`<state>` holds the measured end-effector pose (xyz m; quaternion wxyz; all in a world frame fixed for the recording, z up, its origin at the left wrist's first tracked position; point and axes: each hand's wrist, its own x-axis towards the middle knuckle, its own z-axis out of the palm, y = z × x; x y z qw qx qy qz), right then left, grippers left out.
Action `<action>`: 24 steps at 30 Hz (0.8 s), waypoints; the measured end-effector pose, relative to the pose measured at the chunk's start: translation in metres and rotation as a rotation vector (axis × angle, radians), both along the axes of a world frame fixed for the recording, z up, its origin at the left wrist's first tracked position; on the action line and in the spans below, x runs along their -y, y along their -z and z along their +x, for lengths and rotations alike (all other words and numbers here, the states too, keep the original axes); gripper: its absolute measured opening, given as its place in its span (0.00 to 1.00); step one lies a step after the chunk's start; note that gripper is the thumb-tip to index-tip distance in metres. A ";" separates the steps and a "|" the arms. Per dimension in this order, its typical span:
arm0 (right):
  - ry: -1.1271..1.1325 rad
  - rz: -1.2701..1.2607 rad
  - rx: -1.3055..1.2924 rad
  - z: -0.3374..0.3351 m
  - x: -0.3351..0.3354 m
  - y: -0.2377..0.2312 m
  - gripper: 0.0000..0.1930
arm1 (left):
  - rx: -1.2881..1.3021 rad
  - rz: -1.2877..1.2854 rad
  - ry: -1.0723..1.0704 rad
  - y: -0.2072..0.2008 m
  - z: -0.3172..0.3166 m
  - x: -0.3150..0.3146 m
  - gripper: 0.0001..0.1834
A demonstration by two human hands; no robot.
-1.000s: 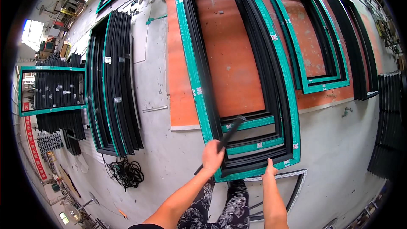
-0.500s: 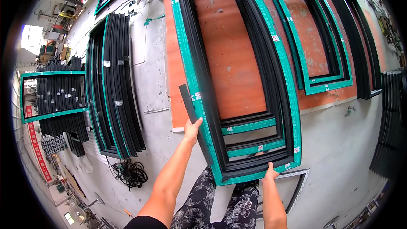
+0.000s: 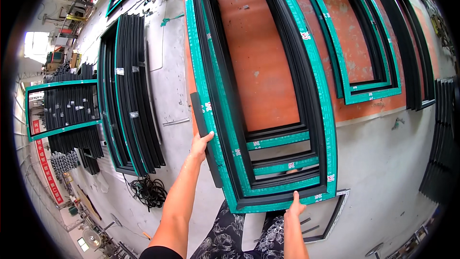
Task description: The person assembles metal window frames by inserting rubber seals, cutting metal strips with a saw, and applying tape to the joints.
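A large rectangular window frame [image 3: 328, 148], black with green film on its faces, lies tilted in front of me over a stack of similar frames. My left hand [image 3: 199, 147] is closed round its left side, beside a dark grey strip [image 3: 212, 169] along that edge. Nearer me, my right hand [image 3: 295, 206] grips the bottom rail, thumb on top and fingers hidden underneath. Within its opening show the green rails of a lower frame [image 3: 282, 188] and orange sheeting [image 3: 258, 67].
At right, more green-and-black frames [image 3: 371, 97] and a black frame [image 3: 407, 67] lie on the orange sheet. Stacked black frames [image 3: 134, 91] stand to the left, near a coil of black cable [image 3: 147, 193]. A smaller frame [image 3: 330, 220] lies by my legs.
Both hands have drawn the top frame left and slightly toward me. More of the green lower frame now shows inside its left and bottom sides.
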<state>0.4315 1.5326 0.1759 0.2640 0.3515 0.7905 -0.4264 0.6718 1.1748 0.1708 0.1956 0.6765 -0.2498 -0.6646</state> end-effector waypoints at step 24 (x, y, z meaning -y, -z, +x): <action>-0.222 0.084 0.097 -0.073 0.108 0.079 0.34 | 0.958 -0.821 0.578 -0.013 -0.083 0.046 0.17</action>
